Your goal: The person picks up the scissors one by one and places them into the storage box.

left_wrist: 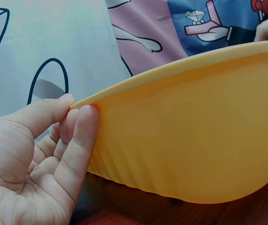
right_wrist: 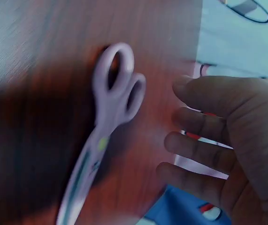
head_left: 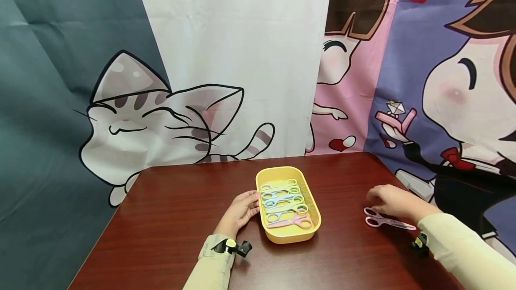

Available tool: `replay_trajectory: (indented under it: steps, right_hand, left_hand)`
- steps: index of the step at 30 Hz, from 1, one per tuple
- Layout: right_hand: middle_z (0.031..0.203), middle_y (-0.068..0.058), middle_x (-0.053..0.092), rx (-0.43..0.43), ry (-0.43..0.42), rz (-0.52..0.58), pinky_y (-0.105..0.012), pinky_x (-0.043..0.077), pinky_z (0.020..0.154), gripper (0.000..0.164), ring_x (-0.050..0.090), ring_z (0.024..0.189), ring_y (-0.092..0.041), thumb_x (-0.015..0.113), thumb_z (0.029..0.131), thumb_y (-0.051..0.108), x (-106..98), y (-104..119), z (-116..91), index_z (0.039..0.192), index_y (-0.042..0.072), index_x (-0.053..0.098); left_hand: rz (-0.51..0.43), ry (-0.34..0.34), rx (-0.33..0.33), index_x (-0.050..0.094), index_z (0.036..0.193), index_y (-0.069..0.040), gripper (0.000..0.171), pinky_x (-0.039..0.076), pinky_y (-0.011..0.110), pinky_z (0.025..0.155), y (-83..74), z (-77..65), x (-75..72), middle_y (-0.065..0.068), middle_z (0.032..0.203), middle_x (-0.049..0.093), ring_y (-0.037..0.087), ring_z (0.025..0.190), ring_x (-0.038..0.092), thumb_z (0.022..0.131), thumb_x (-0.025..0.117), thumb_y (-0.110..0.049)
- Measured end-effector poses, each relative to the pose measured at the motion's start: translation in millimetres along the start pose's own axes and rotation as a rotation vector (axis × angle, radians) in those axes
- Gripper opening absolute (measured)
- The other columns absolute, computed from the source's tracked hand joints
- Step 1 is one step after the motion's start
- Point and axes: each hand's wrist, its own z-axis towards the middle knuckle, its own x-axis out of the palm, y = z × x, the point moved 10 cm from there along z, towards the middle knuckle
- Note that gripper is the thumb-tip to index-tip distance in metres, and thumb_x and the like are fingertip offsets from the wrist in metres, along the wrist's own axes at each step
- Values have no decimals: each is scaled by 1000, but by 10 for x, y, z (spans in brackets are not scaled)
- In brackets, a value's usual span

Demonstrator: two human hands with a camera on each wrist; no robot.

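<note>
My left hand point(head_left: 242, 209) pinches the left rim of a yellow plastic basket point(head_left: 284, 237), as the left wrist view shows with thumb and fingers at the rim point(left_wrist: 171, 70). Inside the basket lie several pairs of pastel scissors in green, blue and pink, stacked crosswise; a pink pair point(head_left: 291, 222) is nearest me. On the right of the table, a pair of pink-purple scissors point(head_left: 389, 222) lies with its handles toward the left. Just beyond it hovers my right hand point(head_left: 389, 198), fingers loosely bent. In the right wrist view a gap separates that hand point(right_wrist: 227, 136) from the scissors point(right_wrist: 112, 103).
The dark red-brown table point(head_left: 181, 218) reaches back to a cartoon-printed cloth point(head_left: 242, 57) hanging behind it. Each wrist wears a strapped black camera, the left one point(head_left: 234, 247) close to the basket's near left corner.
</note>
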Motion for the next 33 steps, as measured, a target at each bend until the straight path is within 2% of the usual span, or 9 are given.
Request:
replay_trajectory:
  steps: [6, 8, 11, 17, 23, 27, 33]
  right_hand:
    - [74, 9, 56, 114, 122, 143, -26, 45, 57, 21, 51, 67, -5, 76, 69, 17, 209, -176, -246, 84, 13, 63]
    - [71, 10, 53, 150, 150, 153, -24, 43, 55, 22, 48, 65, -3, 77, 66, 18, 260, -220, -307, 81, 16, 62]
    - [67, 11, 49, 149, 152, 145, -23, 38, 52, 21, 44, 61, -2, 77, 64, 15, 293, -238, -348, 77, 17, 60]
    - [60, 14, 46, 96, 95, 112, -21, 35, 49, 23, 41, 56, 0, 75, 60, 8, 316, -215, -326, 68, 18, 56]
    - [60, 13, 44, 123, 135, 96, -21, 35, 49, 24, 40, 57, -2, 76, 61, 10, 338, -221, -307, 66, 19, 54]
    - [60, 13, 45, 145, 157, 123, -21, 35, 48, 24, 40, 56, -2, 76, 59, 13, 310, -230, -283, 64, 19, 53]
    - [58, 14, 46, 124, 155, 164, -21, 36, 46, 23, 42, 53, -1, 76, 65, 15, 252, -183, -146, 66, 20, 53]
  left_hand:
    - [15, 11, -2, 51, 101, -2, 12, 53, 22, 62, 0, 7, 8, 4, 78, 60, 9, 65, 57, 91, 56, -7]
    - [8, -1, -2, 52, 101, -3, 12, 52, 22, 62, -1, 7, 8, 4, 79, 60, 9, 65, 57, 91, 57, -7]
    - [8, -19, 7, 50, 104, -1, 17, 52, 21, 61, -19, 2, 11, 4, 78, 60, 9, 65, 57, 90, 58, -8]
    - [8, -17, 15, 50, 104, 0, 16, 52, 21, 60, -28, -13, 12, 3, 76, 60, 8, 64, 57, 91, 56, -8]
    - [4, -45, 25, 52, 98, -3, 10, 52, 20, 58, -19, -10, -14, 4, 74, 60, 9, 62, 57, 90, 57, -7]
    - [-9, -42, 27, 53, 95, -5, 9, 52, 20, 57, -18, -12, 0, 4, 74, 60, 8, 61, 57, 89, 59, -7]
    - [0, -43, 30, 53, 98, -3, 13, 52, 20, 58, -12, -13, -19, 4, 75, 60, 8, 62, 57, 88, 60, -8]
